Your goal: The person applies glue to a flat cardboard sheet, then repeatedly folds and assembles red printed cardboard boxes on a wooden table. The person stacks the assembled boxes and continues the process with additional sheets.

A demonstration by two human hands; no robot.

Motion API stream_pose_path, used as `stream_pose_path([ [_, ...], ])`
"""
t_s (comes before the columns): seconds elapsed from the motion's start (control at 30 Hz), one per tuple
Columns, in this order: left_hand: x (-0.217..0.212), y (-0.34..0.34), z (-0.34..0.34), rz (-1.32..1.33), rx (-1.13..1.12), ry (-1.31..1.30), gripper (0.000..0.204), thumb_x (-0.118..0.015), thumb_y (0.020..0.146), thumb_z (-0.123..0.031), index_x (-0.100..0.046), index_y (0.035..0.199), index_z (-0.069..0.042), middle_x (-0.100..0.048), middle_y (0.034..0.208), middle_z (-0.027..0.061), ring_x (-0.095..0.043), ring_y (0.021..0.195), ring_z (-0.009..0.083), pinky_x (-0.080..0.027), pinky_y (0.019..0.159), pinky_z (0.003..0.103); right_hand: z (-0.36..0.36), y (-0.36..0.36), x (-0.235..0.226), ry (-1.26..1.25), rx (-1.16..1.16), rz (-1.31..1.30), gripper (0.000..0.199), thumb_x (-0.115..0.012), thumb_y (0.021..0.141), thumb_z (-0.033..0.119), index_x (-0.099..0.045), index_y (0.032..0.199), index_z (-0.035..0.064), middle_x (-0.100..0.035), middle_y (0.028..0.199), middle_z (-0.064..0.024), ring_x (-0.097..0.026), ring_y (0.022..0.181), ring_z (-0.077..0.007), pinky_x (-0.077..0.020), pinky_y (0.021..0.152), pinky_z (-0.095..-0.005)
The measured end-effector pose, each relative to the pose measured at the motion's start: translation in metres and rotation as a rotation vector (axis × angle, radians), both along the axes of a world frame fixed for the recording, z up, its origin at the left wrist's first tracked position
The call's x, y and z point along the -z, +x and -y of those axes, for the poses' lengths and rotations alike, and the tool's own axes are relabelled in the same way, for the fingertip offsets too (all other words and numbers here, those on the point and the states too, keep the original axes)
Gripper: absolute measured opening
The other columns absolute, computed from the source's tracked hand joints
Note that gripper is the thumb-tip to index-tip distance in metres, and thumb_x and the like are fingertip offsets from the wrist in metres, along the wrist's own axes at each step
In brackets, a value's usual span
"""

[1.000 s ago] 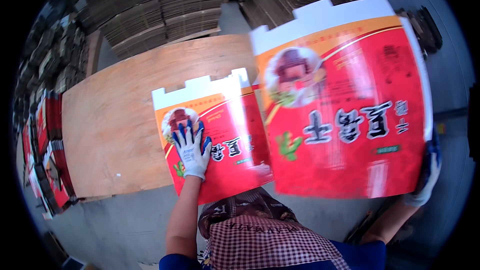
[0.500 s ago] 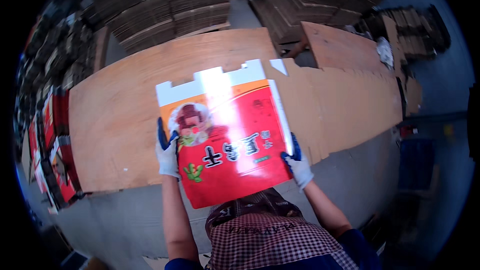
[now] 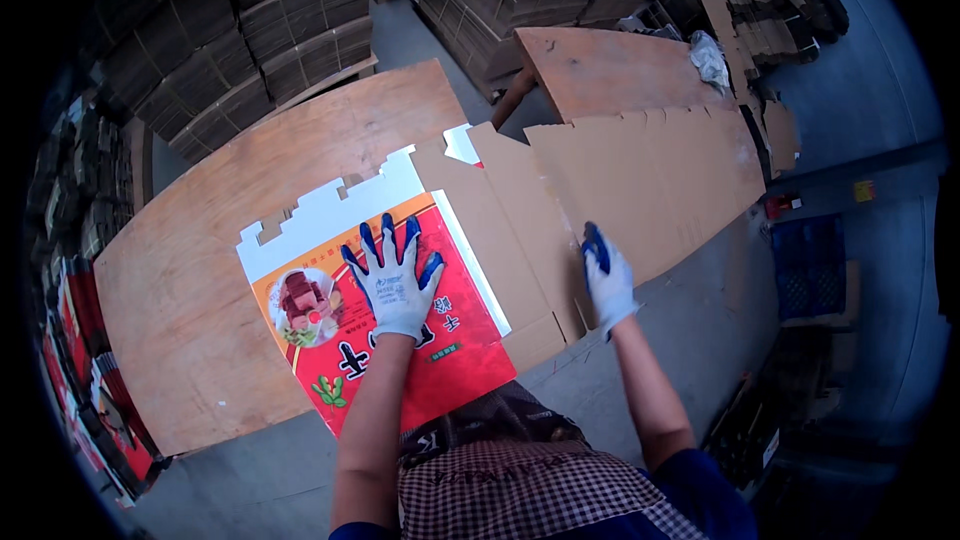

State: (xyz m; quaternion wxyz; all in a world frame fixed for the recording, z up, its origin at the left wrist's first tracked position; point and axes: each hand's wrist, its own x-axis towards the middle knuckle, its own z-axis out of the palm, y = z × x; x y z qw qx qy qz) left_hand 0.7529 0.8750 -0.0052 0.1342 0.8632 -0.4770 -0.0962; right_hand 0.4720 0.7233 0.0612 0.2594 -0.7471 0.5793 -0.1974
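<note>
I see left hand [image 3: 393, 280] flat, fingers spread, on red printed box sheet [image 3: 400, 340] | right hand [image 3: 606, 280] flat on brown cardboard [image 3: 600, 180] just right of it | both on counter [image 3: 200, 270]

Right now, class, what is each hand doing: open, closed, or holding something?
Left hand: open, fingers spread, pressed flat on the red printed carton sheet.
Right hand: open, resting flat on the plain brown cardboard sheet, gripping nothing.

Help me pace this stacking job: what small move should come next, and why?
Probably draw the right hand toward the body, sliding the brown cardboard sheet off its spread pile. The left hand lies flat on the red printed carton blank, pinning it, while the right hand rests on the brown sheet's near edge.
</note>
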Motion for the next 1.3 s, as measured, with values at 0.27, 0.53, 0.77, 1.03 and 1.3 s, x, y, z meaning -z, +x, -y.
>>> stream_pose_path([
  [0.27,0.000,0.002,0.000,-0.040,-0.003,0.024,0.065,-0.061,0.090,-0.059,-0.057,0.144,-0.023,-0.022,0.167,0.0091,-0.007,0.155,0.0385,0.002,0.122,0.065,0.030,0.038,-0.054,0.735,-0.356,0.629,0.045,-0.050,0.107,0.034,-0.061,0.135,0.0004,-0.070,0.104,-0.0065,-0.067,0.093,-0.0156,-0.0537,0.084,-0.0296],
  [0.53,-0.002,0.001,0.006,-0.033,0.009,-0.046,0.065,-0.062,0.089,-0.059,-0.056,0.145,-0.025,-0.026,0.166,0.0090,-0.010,0.155,0.0390,0.002,0.122,0.065,0.066,0.192,0.021,-0.171,-0.880,0.026,0.041,-0.057,0.099,0.019,-0.059,0.140,0.0154,-0.045,0.155,-0.0134,-0.033,0.147,-0.0371,-0.0251,0.122,-0.0455],
  [0.77,-0.002,0.003,0.006,-0.032,-0.010,-0.049,0.066,-0.061,0.089,-0.059,-0.055,0.146,-0.026,-0.027,0.165,0.0090,-0.011,0.154,0.0392,0.001,0.122,0.066,0.067,0.205,0.047,-0.263,-0.897,-0.126,0.047,-0.059,0.096,0.024,-0.055,0.141,0.0099,-0.048,0.150,-0.0146,-0.036,0.145,-0.0340,-0.0201,0.123,-0.0493],
  [1.03,-0.002,0.003,0.006,-0.039,-0.007,-0.037,0.065,-0.061,0.089,-0.059,-0.057,0.145,-0.026,-0.027,0.165,0.0096,-0.011,0.154,0.0394,0.002,0.121,0.066,0.066,0.203,0.058,-0.323,-0.867,-0.231,0.042,-0.052,0.100,0.024,-0.055,0.140,0.0091,-0.046,0.152,-0.0139,-0.034,0.147,-0.0342,-0.0185,0.124,-0.0499],
  [1.3,-0.002,0.002,0.006,-0.047,-0.006,-0.016,0.063,-0.060,0.090,-0.059,-0.058,0.144,-0.026,-0.027,0.165,0.0103,-0.010,0.155,0.0402,0.001,0.121,0.066,0.048,0.210,0.064,-0.359,-0.766,-0.307,0.044,-0.051,0.100,0.024,-0.053,0.142,0.0101,-0.046,0.151,-0.0144,-0.036,0.144,-0.0341,-0.0195,0.123,-0.0512],
])
